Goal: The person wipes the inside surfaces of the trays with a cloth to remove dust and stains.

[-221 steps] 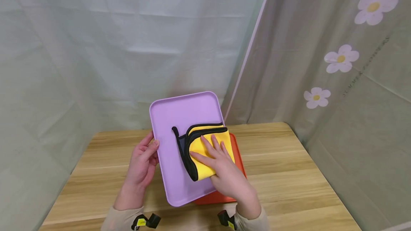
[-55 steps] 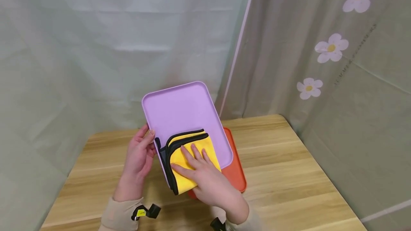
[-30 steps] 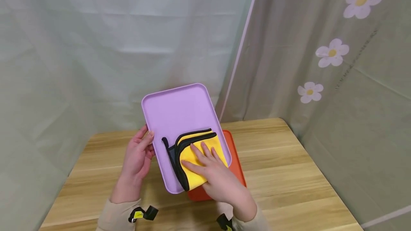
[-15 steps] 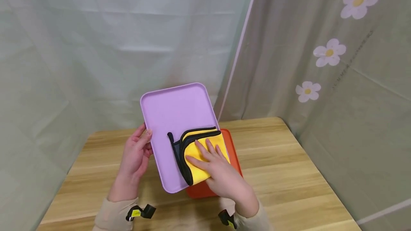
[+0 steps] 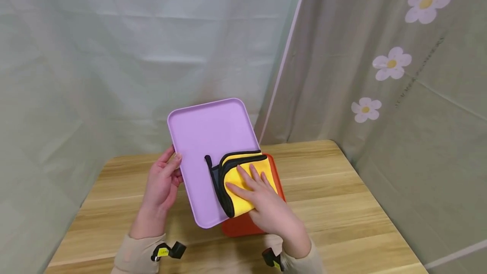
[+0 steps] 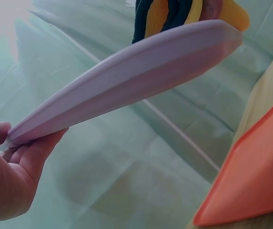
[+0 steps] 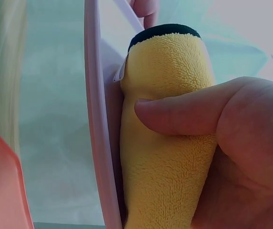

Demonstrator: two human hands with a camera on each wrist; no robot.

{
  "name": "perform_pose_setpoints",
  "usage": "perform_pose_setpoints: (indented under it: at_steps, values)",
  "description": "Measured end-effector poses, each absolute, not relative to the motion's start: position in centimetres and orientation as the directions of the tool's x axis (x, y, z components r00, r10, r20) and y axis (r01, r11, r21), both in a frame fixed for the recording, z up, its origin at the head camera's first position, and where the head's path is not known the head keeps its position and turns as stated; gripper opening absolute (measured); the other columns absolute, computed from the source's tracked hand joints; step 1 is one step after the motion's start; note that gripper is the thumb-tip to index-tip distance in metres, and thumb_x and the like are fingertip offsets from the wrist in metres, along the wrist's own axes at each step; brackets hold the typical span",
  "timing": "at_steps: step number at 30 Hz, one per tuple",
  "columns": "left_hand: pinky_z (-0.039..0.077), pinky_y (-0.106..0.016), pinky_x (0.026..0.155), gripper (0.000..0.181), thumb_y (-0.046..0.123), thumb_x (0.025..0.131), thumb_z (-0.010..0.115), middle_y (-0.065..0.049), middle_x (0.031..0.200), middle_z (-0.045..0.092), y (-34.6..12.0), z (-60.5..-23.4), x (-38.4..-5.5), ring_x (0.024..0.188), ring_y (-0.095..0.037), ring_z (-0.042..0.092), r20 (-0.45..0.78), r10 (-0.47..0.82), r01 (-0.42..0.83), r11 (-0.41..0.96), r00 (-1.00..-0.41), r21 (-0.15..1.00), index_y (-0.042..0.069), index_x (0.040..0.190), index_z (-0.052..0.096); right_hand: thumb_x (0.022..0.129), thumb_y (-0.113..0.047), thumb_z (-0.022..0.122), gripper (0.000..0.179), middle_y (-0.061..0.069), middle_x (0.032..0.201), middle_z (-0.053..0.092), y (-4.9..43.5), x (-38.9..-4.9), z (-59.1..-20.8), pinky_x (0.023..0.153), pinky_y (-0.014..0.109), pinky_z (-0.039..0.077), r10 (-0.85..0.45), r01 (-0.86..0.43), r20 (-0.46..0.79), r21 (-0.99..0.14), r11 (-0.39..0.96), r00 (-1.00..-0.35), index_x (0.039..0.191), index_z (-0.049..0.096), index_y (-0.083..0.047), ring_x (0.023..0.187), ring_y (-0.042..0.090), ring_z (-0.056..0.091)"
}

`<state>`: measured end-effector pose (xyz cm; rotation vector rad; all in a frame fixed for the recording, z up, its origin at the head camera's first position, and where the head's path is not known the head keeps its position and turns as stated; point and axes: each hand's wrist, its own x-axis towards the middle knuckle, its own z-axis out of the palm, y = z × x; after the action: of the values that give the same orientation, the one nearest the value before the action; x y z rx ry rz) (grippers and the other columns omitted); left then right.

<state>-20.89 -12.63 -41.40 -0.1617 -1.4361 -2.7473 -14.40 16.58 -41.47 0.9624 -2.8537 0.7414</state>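
Observation:
A lilac rectangular tray (image 5: 213,130) is held raised and tilted above the table. My left hand (image 5: 161,185) grips its left edge, thumb on the front rim and fingers behind, as the left wrist view also shows. Against the tray's lower right part lies a folded yellow cloth (image 5: 243,176) with black edging and a dark grey inner side. My right hand (image 5: 268,204) presses the cloth there with straight, spread fingers. In the right wrist view the thumb lies along the fluffy yellow cloth (image 7: 169,157), which covers part of the lilac tray (image 7: 96,119).
An orange-red tray (image 5: 241,226) lies on the wooden table (image 5: 335,210) under the raised one, partly covered from view. Pale curtains hang behind the table and along its right side, the right one with white flowers (image 5: 392,63).
The right hand slid the cloth up and to the right over the lilac tray during the last second or two. The left hand keeps its grip on the tray's edge.

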Motion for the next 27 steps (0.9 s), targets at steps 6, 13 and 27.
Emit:
perform_pose_setpoints:
  at_steps: [6,13,27]
  values:
    - [0.061,-0.027,0.066,0.023,0.008,0.112,0.055,-0.002,0.098,0.079,-12.6,-41.3,-21.0,0.076,-0.014,0.077,0.097,0.018,0.069,-0.571,-0.995,0.818,0.015,0.131,0.067,0.089,0.019,0.045,0.088,0.004,0.178,0.018,16.5,-14.4,-41.4,0.128,0.064,0.012,-0.556,-0.571,0.175,-0.433,0.698,-0.813,0.161,0.049,-0.032,0.163,0.038,0.004]
    - [0.061,-0.027,0.065,0.026,0.007,0.112,0.054,-0.003,0.096,0.078,-12.8,-41.3,-20.9,0.075,-0.014,0.076,0.101,0.005,0.08,-0.576,-0.995,0.814,0.015,0.132,0.068,0.09,0.017,0.048,0.086,0.004,0.178,0.018,16.0,-14.4,-41.6,0.128,0.064,0.012,-0.557,-0.572,0.18,-0.447,0.688,-0.811,0.162,0.049,-0.032,0.163,0.038,0.005]
    - [0.061,-0.026,0.066,0.024,0.011,0.112,0.055,-0.002,0.1,0.079,-12.2,-41.4,-21.3,0.076,-0.013,0.076,0.075,0.008,0.058,-0.541,-0.997,0.839,0.016,0.133,0.066,0.086,0.019,0.051,0.09,0.007,0.177,0.019,15.6,-14.2,-42.0,0.128,0.062,0.016,-0.581,-0.593,0.176,-0.433,0.679,-0.795,0.161,0.05,-0.031,0.162,0.04,0.008]
